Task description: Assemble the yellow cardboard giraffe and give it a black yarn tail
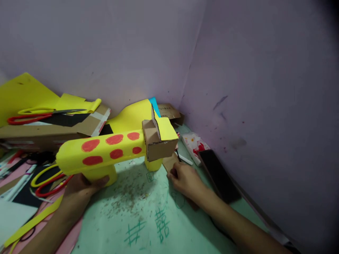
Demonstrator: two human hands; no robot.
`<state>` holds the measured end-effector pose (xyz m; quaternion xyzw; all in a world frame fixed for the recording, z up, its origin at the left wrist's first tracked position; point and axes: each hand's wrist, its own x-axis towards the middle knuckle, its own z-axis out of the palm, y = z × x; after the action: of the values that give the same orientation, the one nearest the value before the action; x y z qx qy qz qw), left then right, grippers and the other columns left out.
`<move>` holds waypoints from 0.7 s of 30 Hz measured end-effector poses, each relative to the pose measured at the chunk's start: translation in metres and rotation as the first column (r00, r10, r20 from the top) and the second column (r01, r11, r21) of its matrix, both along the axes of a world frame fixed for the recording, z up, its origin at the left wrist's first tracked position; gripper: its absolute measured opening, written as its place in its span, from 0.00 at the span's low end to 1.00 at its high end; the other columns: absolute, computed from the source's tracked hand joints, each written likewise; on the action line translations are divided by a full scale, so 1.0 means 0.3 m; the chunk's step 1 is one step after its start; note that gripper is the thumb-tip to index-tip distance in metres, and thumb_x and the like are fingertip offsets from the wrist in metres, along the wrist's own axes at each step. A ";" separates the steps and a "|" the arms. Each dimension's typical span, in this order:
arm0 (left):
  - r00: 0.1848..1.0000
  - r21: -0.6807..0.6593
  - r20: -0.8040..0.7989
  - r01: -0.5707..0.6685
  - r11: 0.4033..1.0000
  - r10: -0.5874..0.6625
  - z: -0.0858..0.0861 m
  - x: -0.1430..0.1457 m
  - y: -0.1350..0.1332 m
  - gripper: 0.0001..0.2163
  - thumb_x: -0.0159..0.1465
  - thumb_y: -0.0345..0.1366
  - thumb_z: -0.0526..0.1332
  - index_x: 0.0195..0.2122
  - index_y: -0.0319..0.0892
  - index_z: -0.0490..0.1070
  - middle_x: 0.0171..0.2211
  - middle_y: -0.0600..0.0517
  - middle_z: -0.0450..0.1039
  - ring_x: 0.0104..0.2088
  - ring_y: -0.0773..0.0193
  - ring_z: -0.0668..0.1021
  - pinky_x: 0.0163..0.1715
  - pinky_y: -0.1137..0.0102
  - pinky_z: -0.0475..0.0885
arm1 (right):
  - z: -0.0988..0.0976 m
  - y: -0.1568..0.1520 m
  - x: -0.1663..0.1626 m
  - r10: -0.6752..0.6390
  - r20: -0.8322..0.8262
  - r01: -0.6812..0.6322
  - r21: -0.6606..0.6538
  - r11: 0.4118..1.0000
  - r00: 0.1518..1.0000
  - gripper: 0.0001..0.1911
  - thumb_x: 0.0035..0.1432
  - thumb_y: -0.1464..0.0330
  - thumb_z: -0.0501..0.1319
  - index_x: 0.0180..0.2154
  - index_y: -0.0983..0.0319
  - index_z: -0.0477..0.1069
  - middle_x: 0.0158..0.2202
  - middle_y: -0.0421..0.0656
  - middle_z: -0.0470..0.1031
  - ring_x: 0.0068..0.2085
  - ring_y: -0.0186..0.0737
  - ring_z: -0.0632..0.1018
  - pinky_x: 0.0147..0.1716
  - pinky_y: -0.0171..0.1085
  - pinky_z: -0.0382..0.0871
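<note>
A yellow paper-covered model (106, 150) with red-orange spots and a brown cardboard box end (159, 141) stands on short yellow legs on the pale green table (143, 225). My left hand (82, 188) is wrapped round its near leg from below. My right hand (185, 180) rests on the table to the right of the far leg, fingers pinched on a small brown cardboard piece (171, 162), next to a thin white and black stick (182, 158).
Scissors with red and yellow handles (47, 180) lie under the model at left. Another pair (34, 114) lies on a cardboard box with yellow paper sheets behind. A black phone (217, 173) and a red-white packet (196, 146) lie by the purple wall.
</note>
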<state>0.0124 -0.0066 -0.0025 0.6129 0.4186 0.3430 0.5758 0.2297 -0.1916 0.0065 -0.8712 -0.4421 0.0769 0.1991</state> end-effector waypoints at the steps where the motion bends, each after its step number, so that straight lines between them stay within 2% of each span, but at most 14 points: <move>1: 1.000 -0.008 -0.003 0.006 1.000 -0.006 -0.006 -0.002 0.004 0.22 0.37 0.39 0.73 0.35 0.44 0.72 0.41 0.48 0.78 0.45 0.40 0.76 0.44 0.53 0.73 | 0.005 0.000 0.004 -0.004 -0.022 0.005 0.017 1.000 1.000 0.04 0.52 0.69 0.60 0.27 0.63 0.70 0.29 0.46 0.77 0.32 0.42 0.76 0.29 0.35 0.62; 2: 1.000 -0.013 -0.006 0.012 1.000 -0.012 -0.013 -0.005 0.008 0.22 0.38 0.40 0.73 0.35 0.43 0.72 0.41 0.47 0.78 0.45 0.40 0.76 0.44 0.53 0.73 | 0.010 0.003 0.007 -0.012 -0.035 0.013 0.034 0.999 0.999 0.04 0.51 0.68 0.61 0.31 0.63 0.70 0.30 0.45 0.77 0.32 0.41 0.76 0.30 0.35 0.63; 3: 1.000 -0.017 -0.006 0.018 1.000 -0.018 -0.020 -0.008 0.012 0.23 0.39 0.40 0.73 0.36 0.42 0.72 0.42 0.47 0.77 0.44 0.41 0.76 0.44 0.53 0.73 | 0.014 0.011 0.008 -0.024 -0.056 0.028 0.070 0.997 0.998 0.09 0.50 0.68 0.62 0.35 0.63 0.69 0.33 0.45 0.77 0.34 0.41 0.76 0.32 0.35 0.64; 5: 1.000 -0.012 0.008 0.028 1.000 -0.027 -0.030 -0.011 0.017 0.23 0.40 0.41 0.73 0.38 0.42 0.72 0.42 0.47 0.77 0.43 0.43 0.77 0.43 0.53 0.73 | 0.019 0.039 0.008 -0.018 -0.176 0.058 0.222 0.973 0.984 0.23 0.46 0.69 0.65 0.46 0.62 0.64 0.43 0.47 0.75 0.41 0.41 0.76 0.38 0.36 0.67; 6: 0.999 0.000 0.021 0.031 1.000 -0.031 -0.033 -0.011 0.018 0.23 0.41 0.41 0.72 0.39 0.43 0.71 0.41 0.47 0.77 0.43 0.43 0.77 0.43 0.54 0.73 | 0.020 0.057 0.009 0.030 -0.283 0.068 0.328 0.942 0.959 0.30 0.43 0.70 0.66 0.50 0.61 0.61 0.48 0.48 0.73 0.46 0.42 0.75 0.42 0.37 0.68; 7: 0.999 0.013 0.035 0.029 0.999 -0.029 -0.033 -0.009 0.017 0.23 0.41 0.40 0.73 0.39 0.43 0.71 0.41 0.47 0.77 0.43 0.44 0.77 0.42 0.54 0.73 | 0.020 0.078 0.010 0.118 -0.405 0.078 0.436 0.897 0.907 0.35 0.40 0.71 0.67 0.52 0.59 0.58 0.51 0.48 0.70 0.49 0.43 0.73 0.45 0.38 0.68; 9: 0.998 0.034 0.053 0.021 0.999 -0.023 -0.027 -0.004 0.010 0.24 0.40 0.39 0.73 0.39 0.44 0.70 0.40 0.48 0.77 0.42 0.46 0.77 0.41 0.56 0.73 | 0.017 0.119 0.015 0.343 -0.583 0.101 0.596 0.797 0.736 0.39 0.37 0.72 0.67 0.52 0.57 0.56 0.55 0.47 0.68 0.54 0.44 0.71 0.49 0.40 0.67; 11: 0.998 0.037 0.065 0.010 0.999 -0.012 -0.015 0.001 0.001 0.25 0.39 0.38 0.73 0.39 0.43 0.69 0.39 0.48 0.77 0.41 0.47 0.77 0.40 0.58 0.74 | 0.015 0.153 0.019 0.473 -0.643 0.092 0.645 0.759 0.602 0.38 0.36 0.70 0.68 0.51 0.58 0.57 0.53 0.46 0.69 0.53 0.45 0.72 0.50 0.41 0.68; 12: 0.997 0.037 0.071 0.013 0.999 -0.015 -0.008 0.003 -0.004 0.26 0.38 0.38 0.73 0.40 0.42 0.69 0.40 0.48 0.76 0.41 0.48 0.77 0.40 0.59 0.74 | 0.015 0.167 0.021 0.495 -0.653 0.084 0.648 0.757 0.574 0.36 0.35 0.69 0.68 0.49 0.59 0.58 0.51 0.46 0.71 0.52 0.46 0.73 0.49 0.42 0.69; 16: 0.994 0.057 0.105 0.022 0.998 -0.028 0.002 0.002 -0.010 0.28 0.39 0.37 0.72 0.42 0.41 0.67 0.41 0.47 0.76 0.42 0.51 0.77 0.41 0.60 0.74 | 0.024 0.193 0.015 0.482 -0.656 0.086 0.638 0.765 0.581 0.29 0.36 0.67 0.69 0.43 0.60 0.63 0.46 0.47 0.75 0.48 0.49 0.75 0.46 0.44 0.70; 21: 0.991 0.081 0.132 -0.004 0.997 -0.007 -0.024 -0.008 0.007 0.26 0.38 0.36 0.72 0.40 0.40 0.67 0.39 0.48 0.75 0.40 0.52 0.77 0.40 0.61 0.73 | 0.022 0.175 -0.013 0.415 -0.629 0.095 0.616 0.782 0.658 0.26 0.39 0.65 0.68 0.43 0.59 0.65 0.46 0.48 0.75 0.47 0.51 0.76 0.46 0.45 0.72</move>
<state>0.0099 -0.0043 -0.0099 0.6120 0.3648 0.3991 0.5772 0.2258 -0.1391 0.0132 -0.6084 -0.4032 0.2955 0.6164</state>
